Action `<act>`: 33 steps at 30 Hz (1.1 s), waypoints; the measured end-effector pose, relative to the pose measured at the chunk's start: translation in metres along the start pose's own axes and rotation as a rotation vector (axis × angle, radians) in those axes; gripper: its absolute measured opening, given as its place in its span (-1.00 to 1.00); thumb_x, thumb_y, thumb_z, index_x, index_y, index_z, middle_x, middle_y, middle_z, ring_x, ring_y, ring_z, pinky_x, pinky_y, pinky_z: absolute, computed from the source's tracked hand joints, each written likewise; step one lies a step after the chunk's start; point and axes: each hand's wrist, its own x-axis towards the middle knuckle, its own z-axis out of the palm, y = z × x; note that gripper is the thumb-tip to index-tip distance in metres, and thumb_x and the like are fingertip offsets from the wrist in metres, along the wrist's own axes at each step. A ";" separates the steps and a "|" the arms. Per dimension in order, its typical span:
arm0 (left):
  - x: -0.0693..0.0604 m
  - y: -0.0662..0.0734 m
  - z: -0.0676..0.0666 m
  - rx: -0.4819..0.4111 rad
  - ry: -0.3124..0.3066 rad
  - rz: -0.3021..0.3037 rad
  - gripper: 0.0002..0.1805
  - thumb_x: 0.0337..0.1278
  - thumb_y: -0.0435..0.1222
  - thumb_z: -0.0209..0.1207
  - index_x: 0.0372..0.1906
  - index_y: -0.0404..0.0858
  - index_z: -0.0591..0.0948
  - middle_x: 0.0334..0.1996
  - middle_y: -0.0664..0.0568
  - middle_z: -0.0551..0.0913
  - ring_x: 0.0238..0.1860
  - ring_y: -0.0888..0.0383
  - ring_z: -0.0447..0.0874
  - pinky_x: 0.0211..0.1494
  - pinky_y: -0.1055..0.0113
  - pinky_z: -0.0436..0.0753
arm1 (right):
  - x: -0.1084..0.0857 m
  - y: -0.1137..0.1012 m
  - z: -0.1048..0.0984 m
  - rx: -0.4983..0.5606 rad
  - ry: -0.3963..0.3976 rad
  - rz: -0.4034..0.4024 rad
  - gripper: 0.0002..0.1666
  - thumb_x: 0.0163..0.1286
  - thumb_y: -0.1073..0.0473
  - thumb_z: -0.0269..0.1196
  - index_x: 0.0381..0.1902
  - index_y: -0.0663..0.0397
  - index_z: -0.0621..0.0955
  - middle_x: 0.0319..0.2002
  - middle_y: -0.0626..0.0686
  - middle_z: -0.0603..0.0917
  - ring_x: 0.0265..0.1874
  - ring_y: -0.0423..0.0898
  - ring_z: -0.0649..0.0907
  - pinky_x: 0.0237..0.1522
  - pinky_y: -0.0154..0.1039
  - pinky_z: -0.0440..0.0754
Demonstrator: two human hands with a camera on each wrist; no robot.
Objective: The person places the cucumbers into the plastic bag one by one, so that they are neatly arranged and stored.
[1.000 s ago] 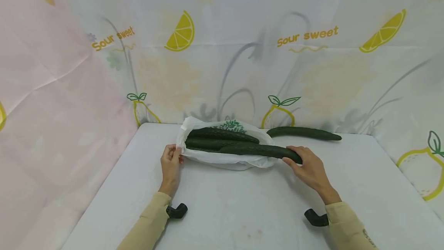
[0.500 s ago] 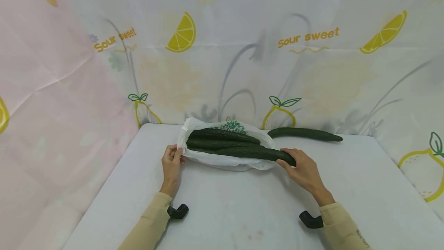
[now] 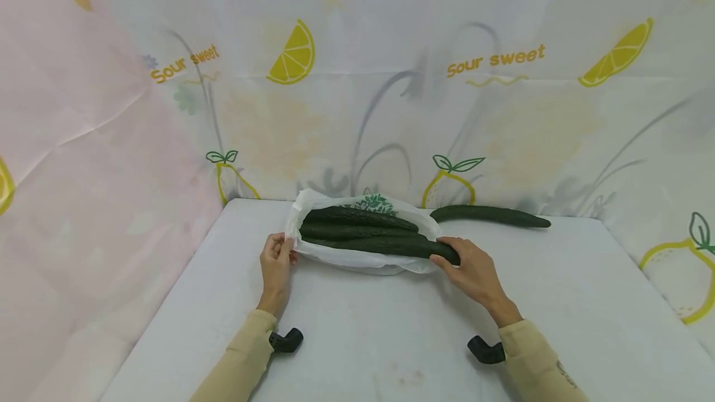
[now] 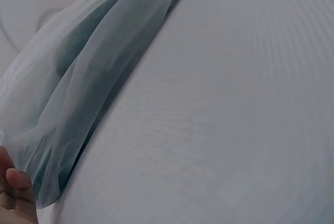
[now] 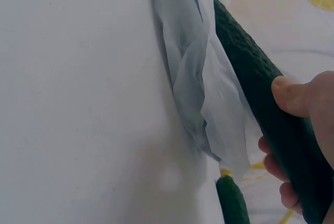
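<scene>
A white plastic bag [image 3: 346, 257] with a green leafy print lies open on the table, holding two dark green cucumbers [image 3: 363, 217] side by side. My left hand [image 3: 276, 265] pinches the bag's left rim; in the left wrist view only some fingers [image 4: 20, 179] show at the corner. My right hand [image 3: 472, 270] grips the right end of a third cucumber [image 3: 385, 245], whose left part lies inside the bag's mouth. In the right wrist view the thumb presses on this cucumber [image 5: 250, 67] with fingers curled beneath, beside the bag's crumpled edge [image 5: 224, 98].
Another cucumber [image 3: 491, 216] lies on the white table [image 3: 357, 340] to the right of the bag, near the back edge. A patterned curtain [image 3: 357, 110] with lemon prints stands right behind the table. Black angled pieces [image 3: 486, 350] stick out at both sleeves.
My right hand has moved left, sliding the gripped cucumber further into the bag. My left hand has stayed at the bag's left rim.
</scene>
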 end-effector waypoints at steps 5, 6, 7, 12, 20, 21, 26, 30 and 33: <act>0.000 0.000 0.000 0.001 -0.001 -0.011 -0.82 0.31 -0.35 0.04 -0.12 -0.41 0.46 -0.57 0.22 0.53 -0.55 0.25 0.45 -0.48 0.47 0.47 | 0.003 -0.003 0.002 -0.003 -0.015 0.002 -0.48 0.19 -0.02 0.34 0.06 0.09 0.58 -0.04 0.14 0.67 -0.06 0.08 0.64 -0.12 0.04 0.61; 0.001 -0.001 0.000 0.000 -0.004 -0.013 -0.82 0.31 -0.35 0.03 -0.12 -0.40 0.46 -0.56 0.22 0.53 -0.54 0.24 0.45 -0.48 0.47 0.47 | 0.003 -0.004 0.002 0.002 -0.014 0.005 -0.48 0.18 -0.01 0.35 0.06 0.09 0.58 -0.04 0.14 0.67 -0.06 0.09 0.64 -0.11 0.04 0.60; 0.001 -0.001 0.000 -0.005 -0.007 -0.015 -0.83 0.31 -0.35 0.03 -0.12 -0.40 0.46 -0.56 0.22 0.53 -0.54 0.23 0.45 -0.48 0.46 0.47 | 0.003 -0.004 0.002 0.003 -0.015 0.005 -0.48 0.18 -0.01 0.35 0.06 0.09 0.58 -0.05 0.14 0.67 -0.06 0.09 0.64 -0.10 0.05 0.60; -0.001 0.006 -0.001 -0.014 -0.022 -0.025 -0.84 0.31 -0.38 0.03 -0.13 -0.42 0.46 -0.56 0.20 0.54 -0.54 0.18 0.46 -0.48 0.43 0.49 | 0.003 -0.006 0.005 0.017 -0.030 0.011 -0.48 0.20 -0.01 0.34 0.06 0.13 0.58 -0.04 0.16 0.67 -0.04 0.12 0.64 -0.05 0.07 0.59; -0.011 0.027 0.003 0.012 -0.022 -0.013 -0.83 0.30 -0.42 0.01 -0.13 -0.48 0.45 -0.57 0.19 0.52 -0.55 0.18 0.45 -0.48 0.44 0.49 | 0.005 -0.010 0.007 0.057 -0.049 0.018 -0.47 0.21 -0.01 0.33 0.07 0.16 0.57 -0.03 0.17 0.66 -0.04 0.11 0.63 -0.04 0.05 0.58; -0.012 0.027 0.003 0.012 -0.022 -0.012 -0.83 0.30 -0.42 0.01 -0.13 -0.48 0.45 -0.57 0.20 0.52 -0.55 0.20 0.45 -0.48 0.44 0.49 | 0.005 -0.010 0.008 0.060 -0.049 0.015 -0.47 0.21 -0.01 0.33 0.07 0.16 0.57 -0.03 0.17 0.66 -0.03 0.11 0.63 -0.04 0.05 0.58; -0.011 0.027 0.003 0.007 -0.030 -0.006 -0.82 0.30 -0.41 0.01 -0.13 -0.48 0.45 -0.57 0.20 0.53 -0.56 0.23 0.44 -0.48 0.46 0.48 | 0.007 -0.011 0.008 0.073 -0.043 0.002 -0.46 0.20 0.00 0.34 0.07 0.17 0.57 -0.03 0.16 0.65 -0.01 0.11 0.61 0.00 0.06 0.57; -0.008 0.019 0.001 -0.004 -0.037 -0.010 -0.82 0.31 -0.40 0.01 -0.12 -0.48 0.45 -0.57 0.20 0.53 -0.55 0.23 0.44 -0.47 0.45 0.49 | 0.008 -0.013 0.009 0.081 -0.047 0.006 -0.45 0.20 0.00 0.34 0.06 0.19 0.57 -0.03 0.15 0.65 0.00 0.12 0.62 0.02 0.06 0.56; -0.003 0.009 -0.001 -0.011 -0.033 -0.020 -0.81 0.31 -0.38 0.02 -0.10 -0.46 0.45 -0.56 0.20 0.53 -0.55 0.24 0.44 -0.47 0.45 0.49 | 0.008 -0.014 0.010 0.089 -0.054 0.013 -0.45 0.19 -0.01 0.34 0.06 0.20 0.57 -0.04 0.14 0.64 -0.01 0.12 0.62 0.02 0.07 0.56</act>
